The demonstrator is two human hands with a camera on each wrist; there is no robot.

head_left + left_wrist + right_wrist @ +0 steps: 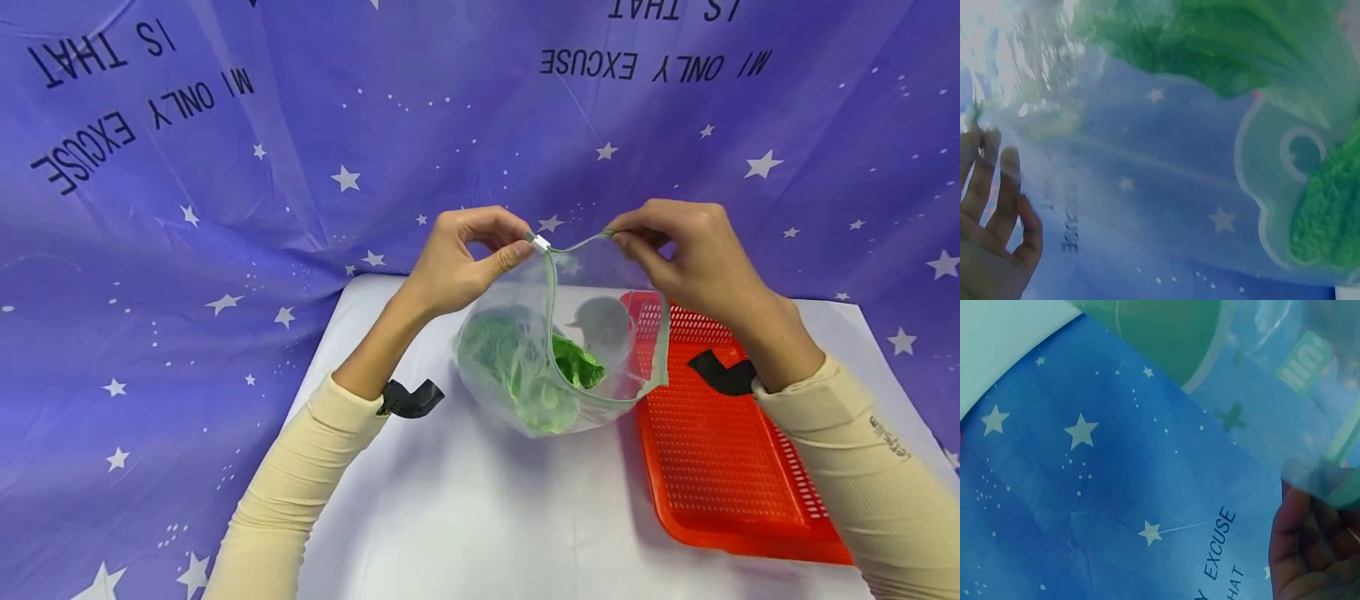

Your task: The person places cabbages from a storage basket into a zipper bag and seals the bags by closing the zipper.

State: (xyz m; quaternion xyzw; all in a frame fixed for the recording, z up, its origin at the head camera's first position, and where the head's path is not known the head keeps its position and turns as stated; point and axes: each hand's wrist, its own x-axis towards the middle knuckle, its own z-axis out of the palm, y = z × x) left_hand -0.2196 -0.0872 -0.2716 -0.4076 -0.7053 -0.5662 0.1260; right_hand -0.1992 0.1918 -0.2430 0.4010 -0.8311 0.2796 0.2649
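Note:
A clear slider zip bag point(600, 410) with pale green edging hangs upright above the table, its mouth gaping toward me. My left hand point(461, 262) pinches one end of the rim, beside the white slider point(540, 243). At the far edge of the mouth, my right hand point(693, 254) pinches the rim between thumb and finger. Inside the bag lies a leafy green vegetable point(576, 362). The left wrist view shows its broad leaf point(1197, 56) through the film, plus a bumpy green item point(1329, 212) whose kind I cannot tell.
A red perforated plastic basket point(720, 467) sits on the right of the white table point(450, 517), partly behind the bag and under the right forearm. A purple-blue cloth with stars point(345, 179) hangs behind the table. Black wrist mounts point(411, 400) stick out from both cuffs.

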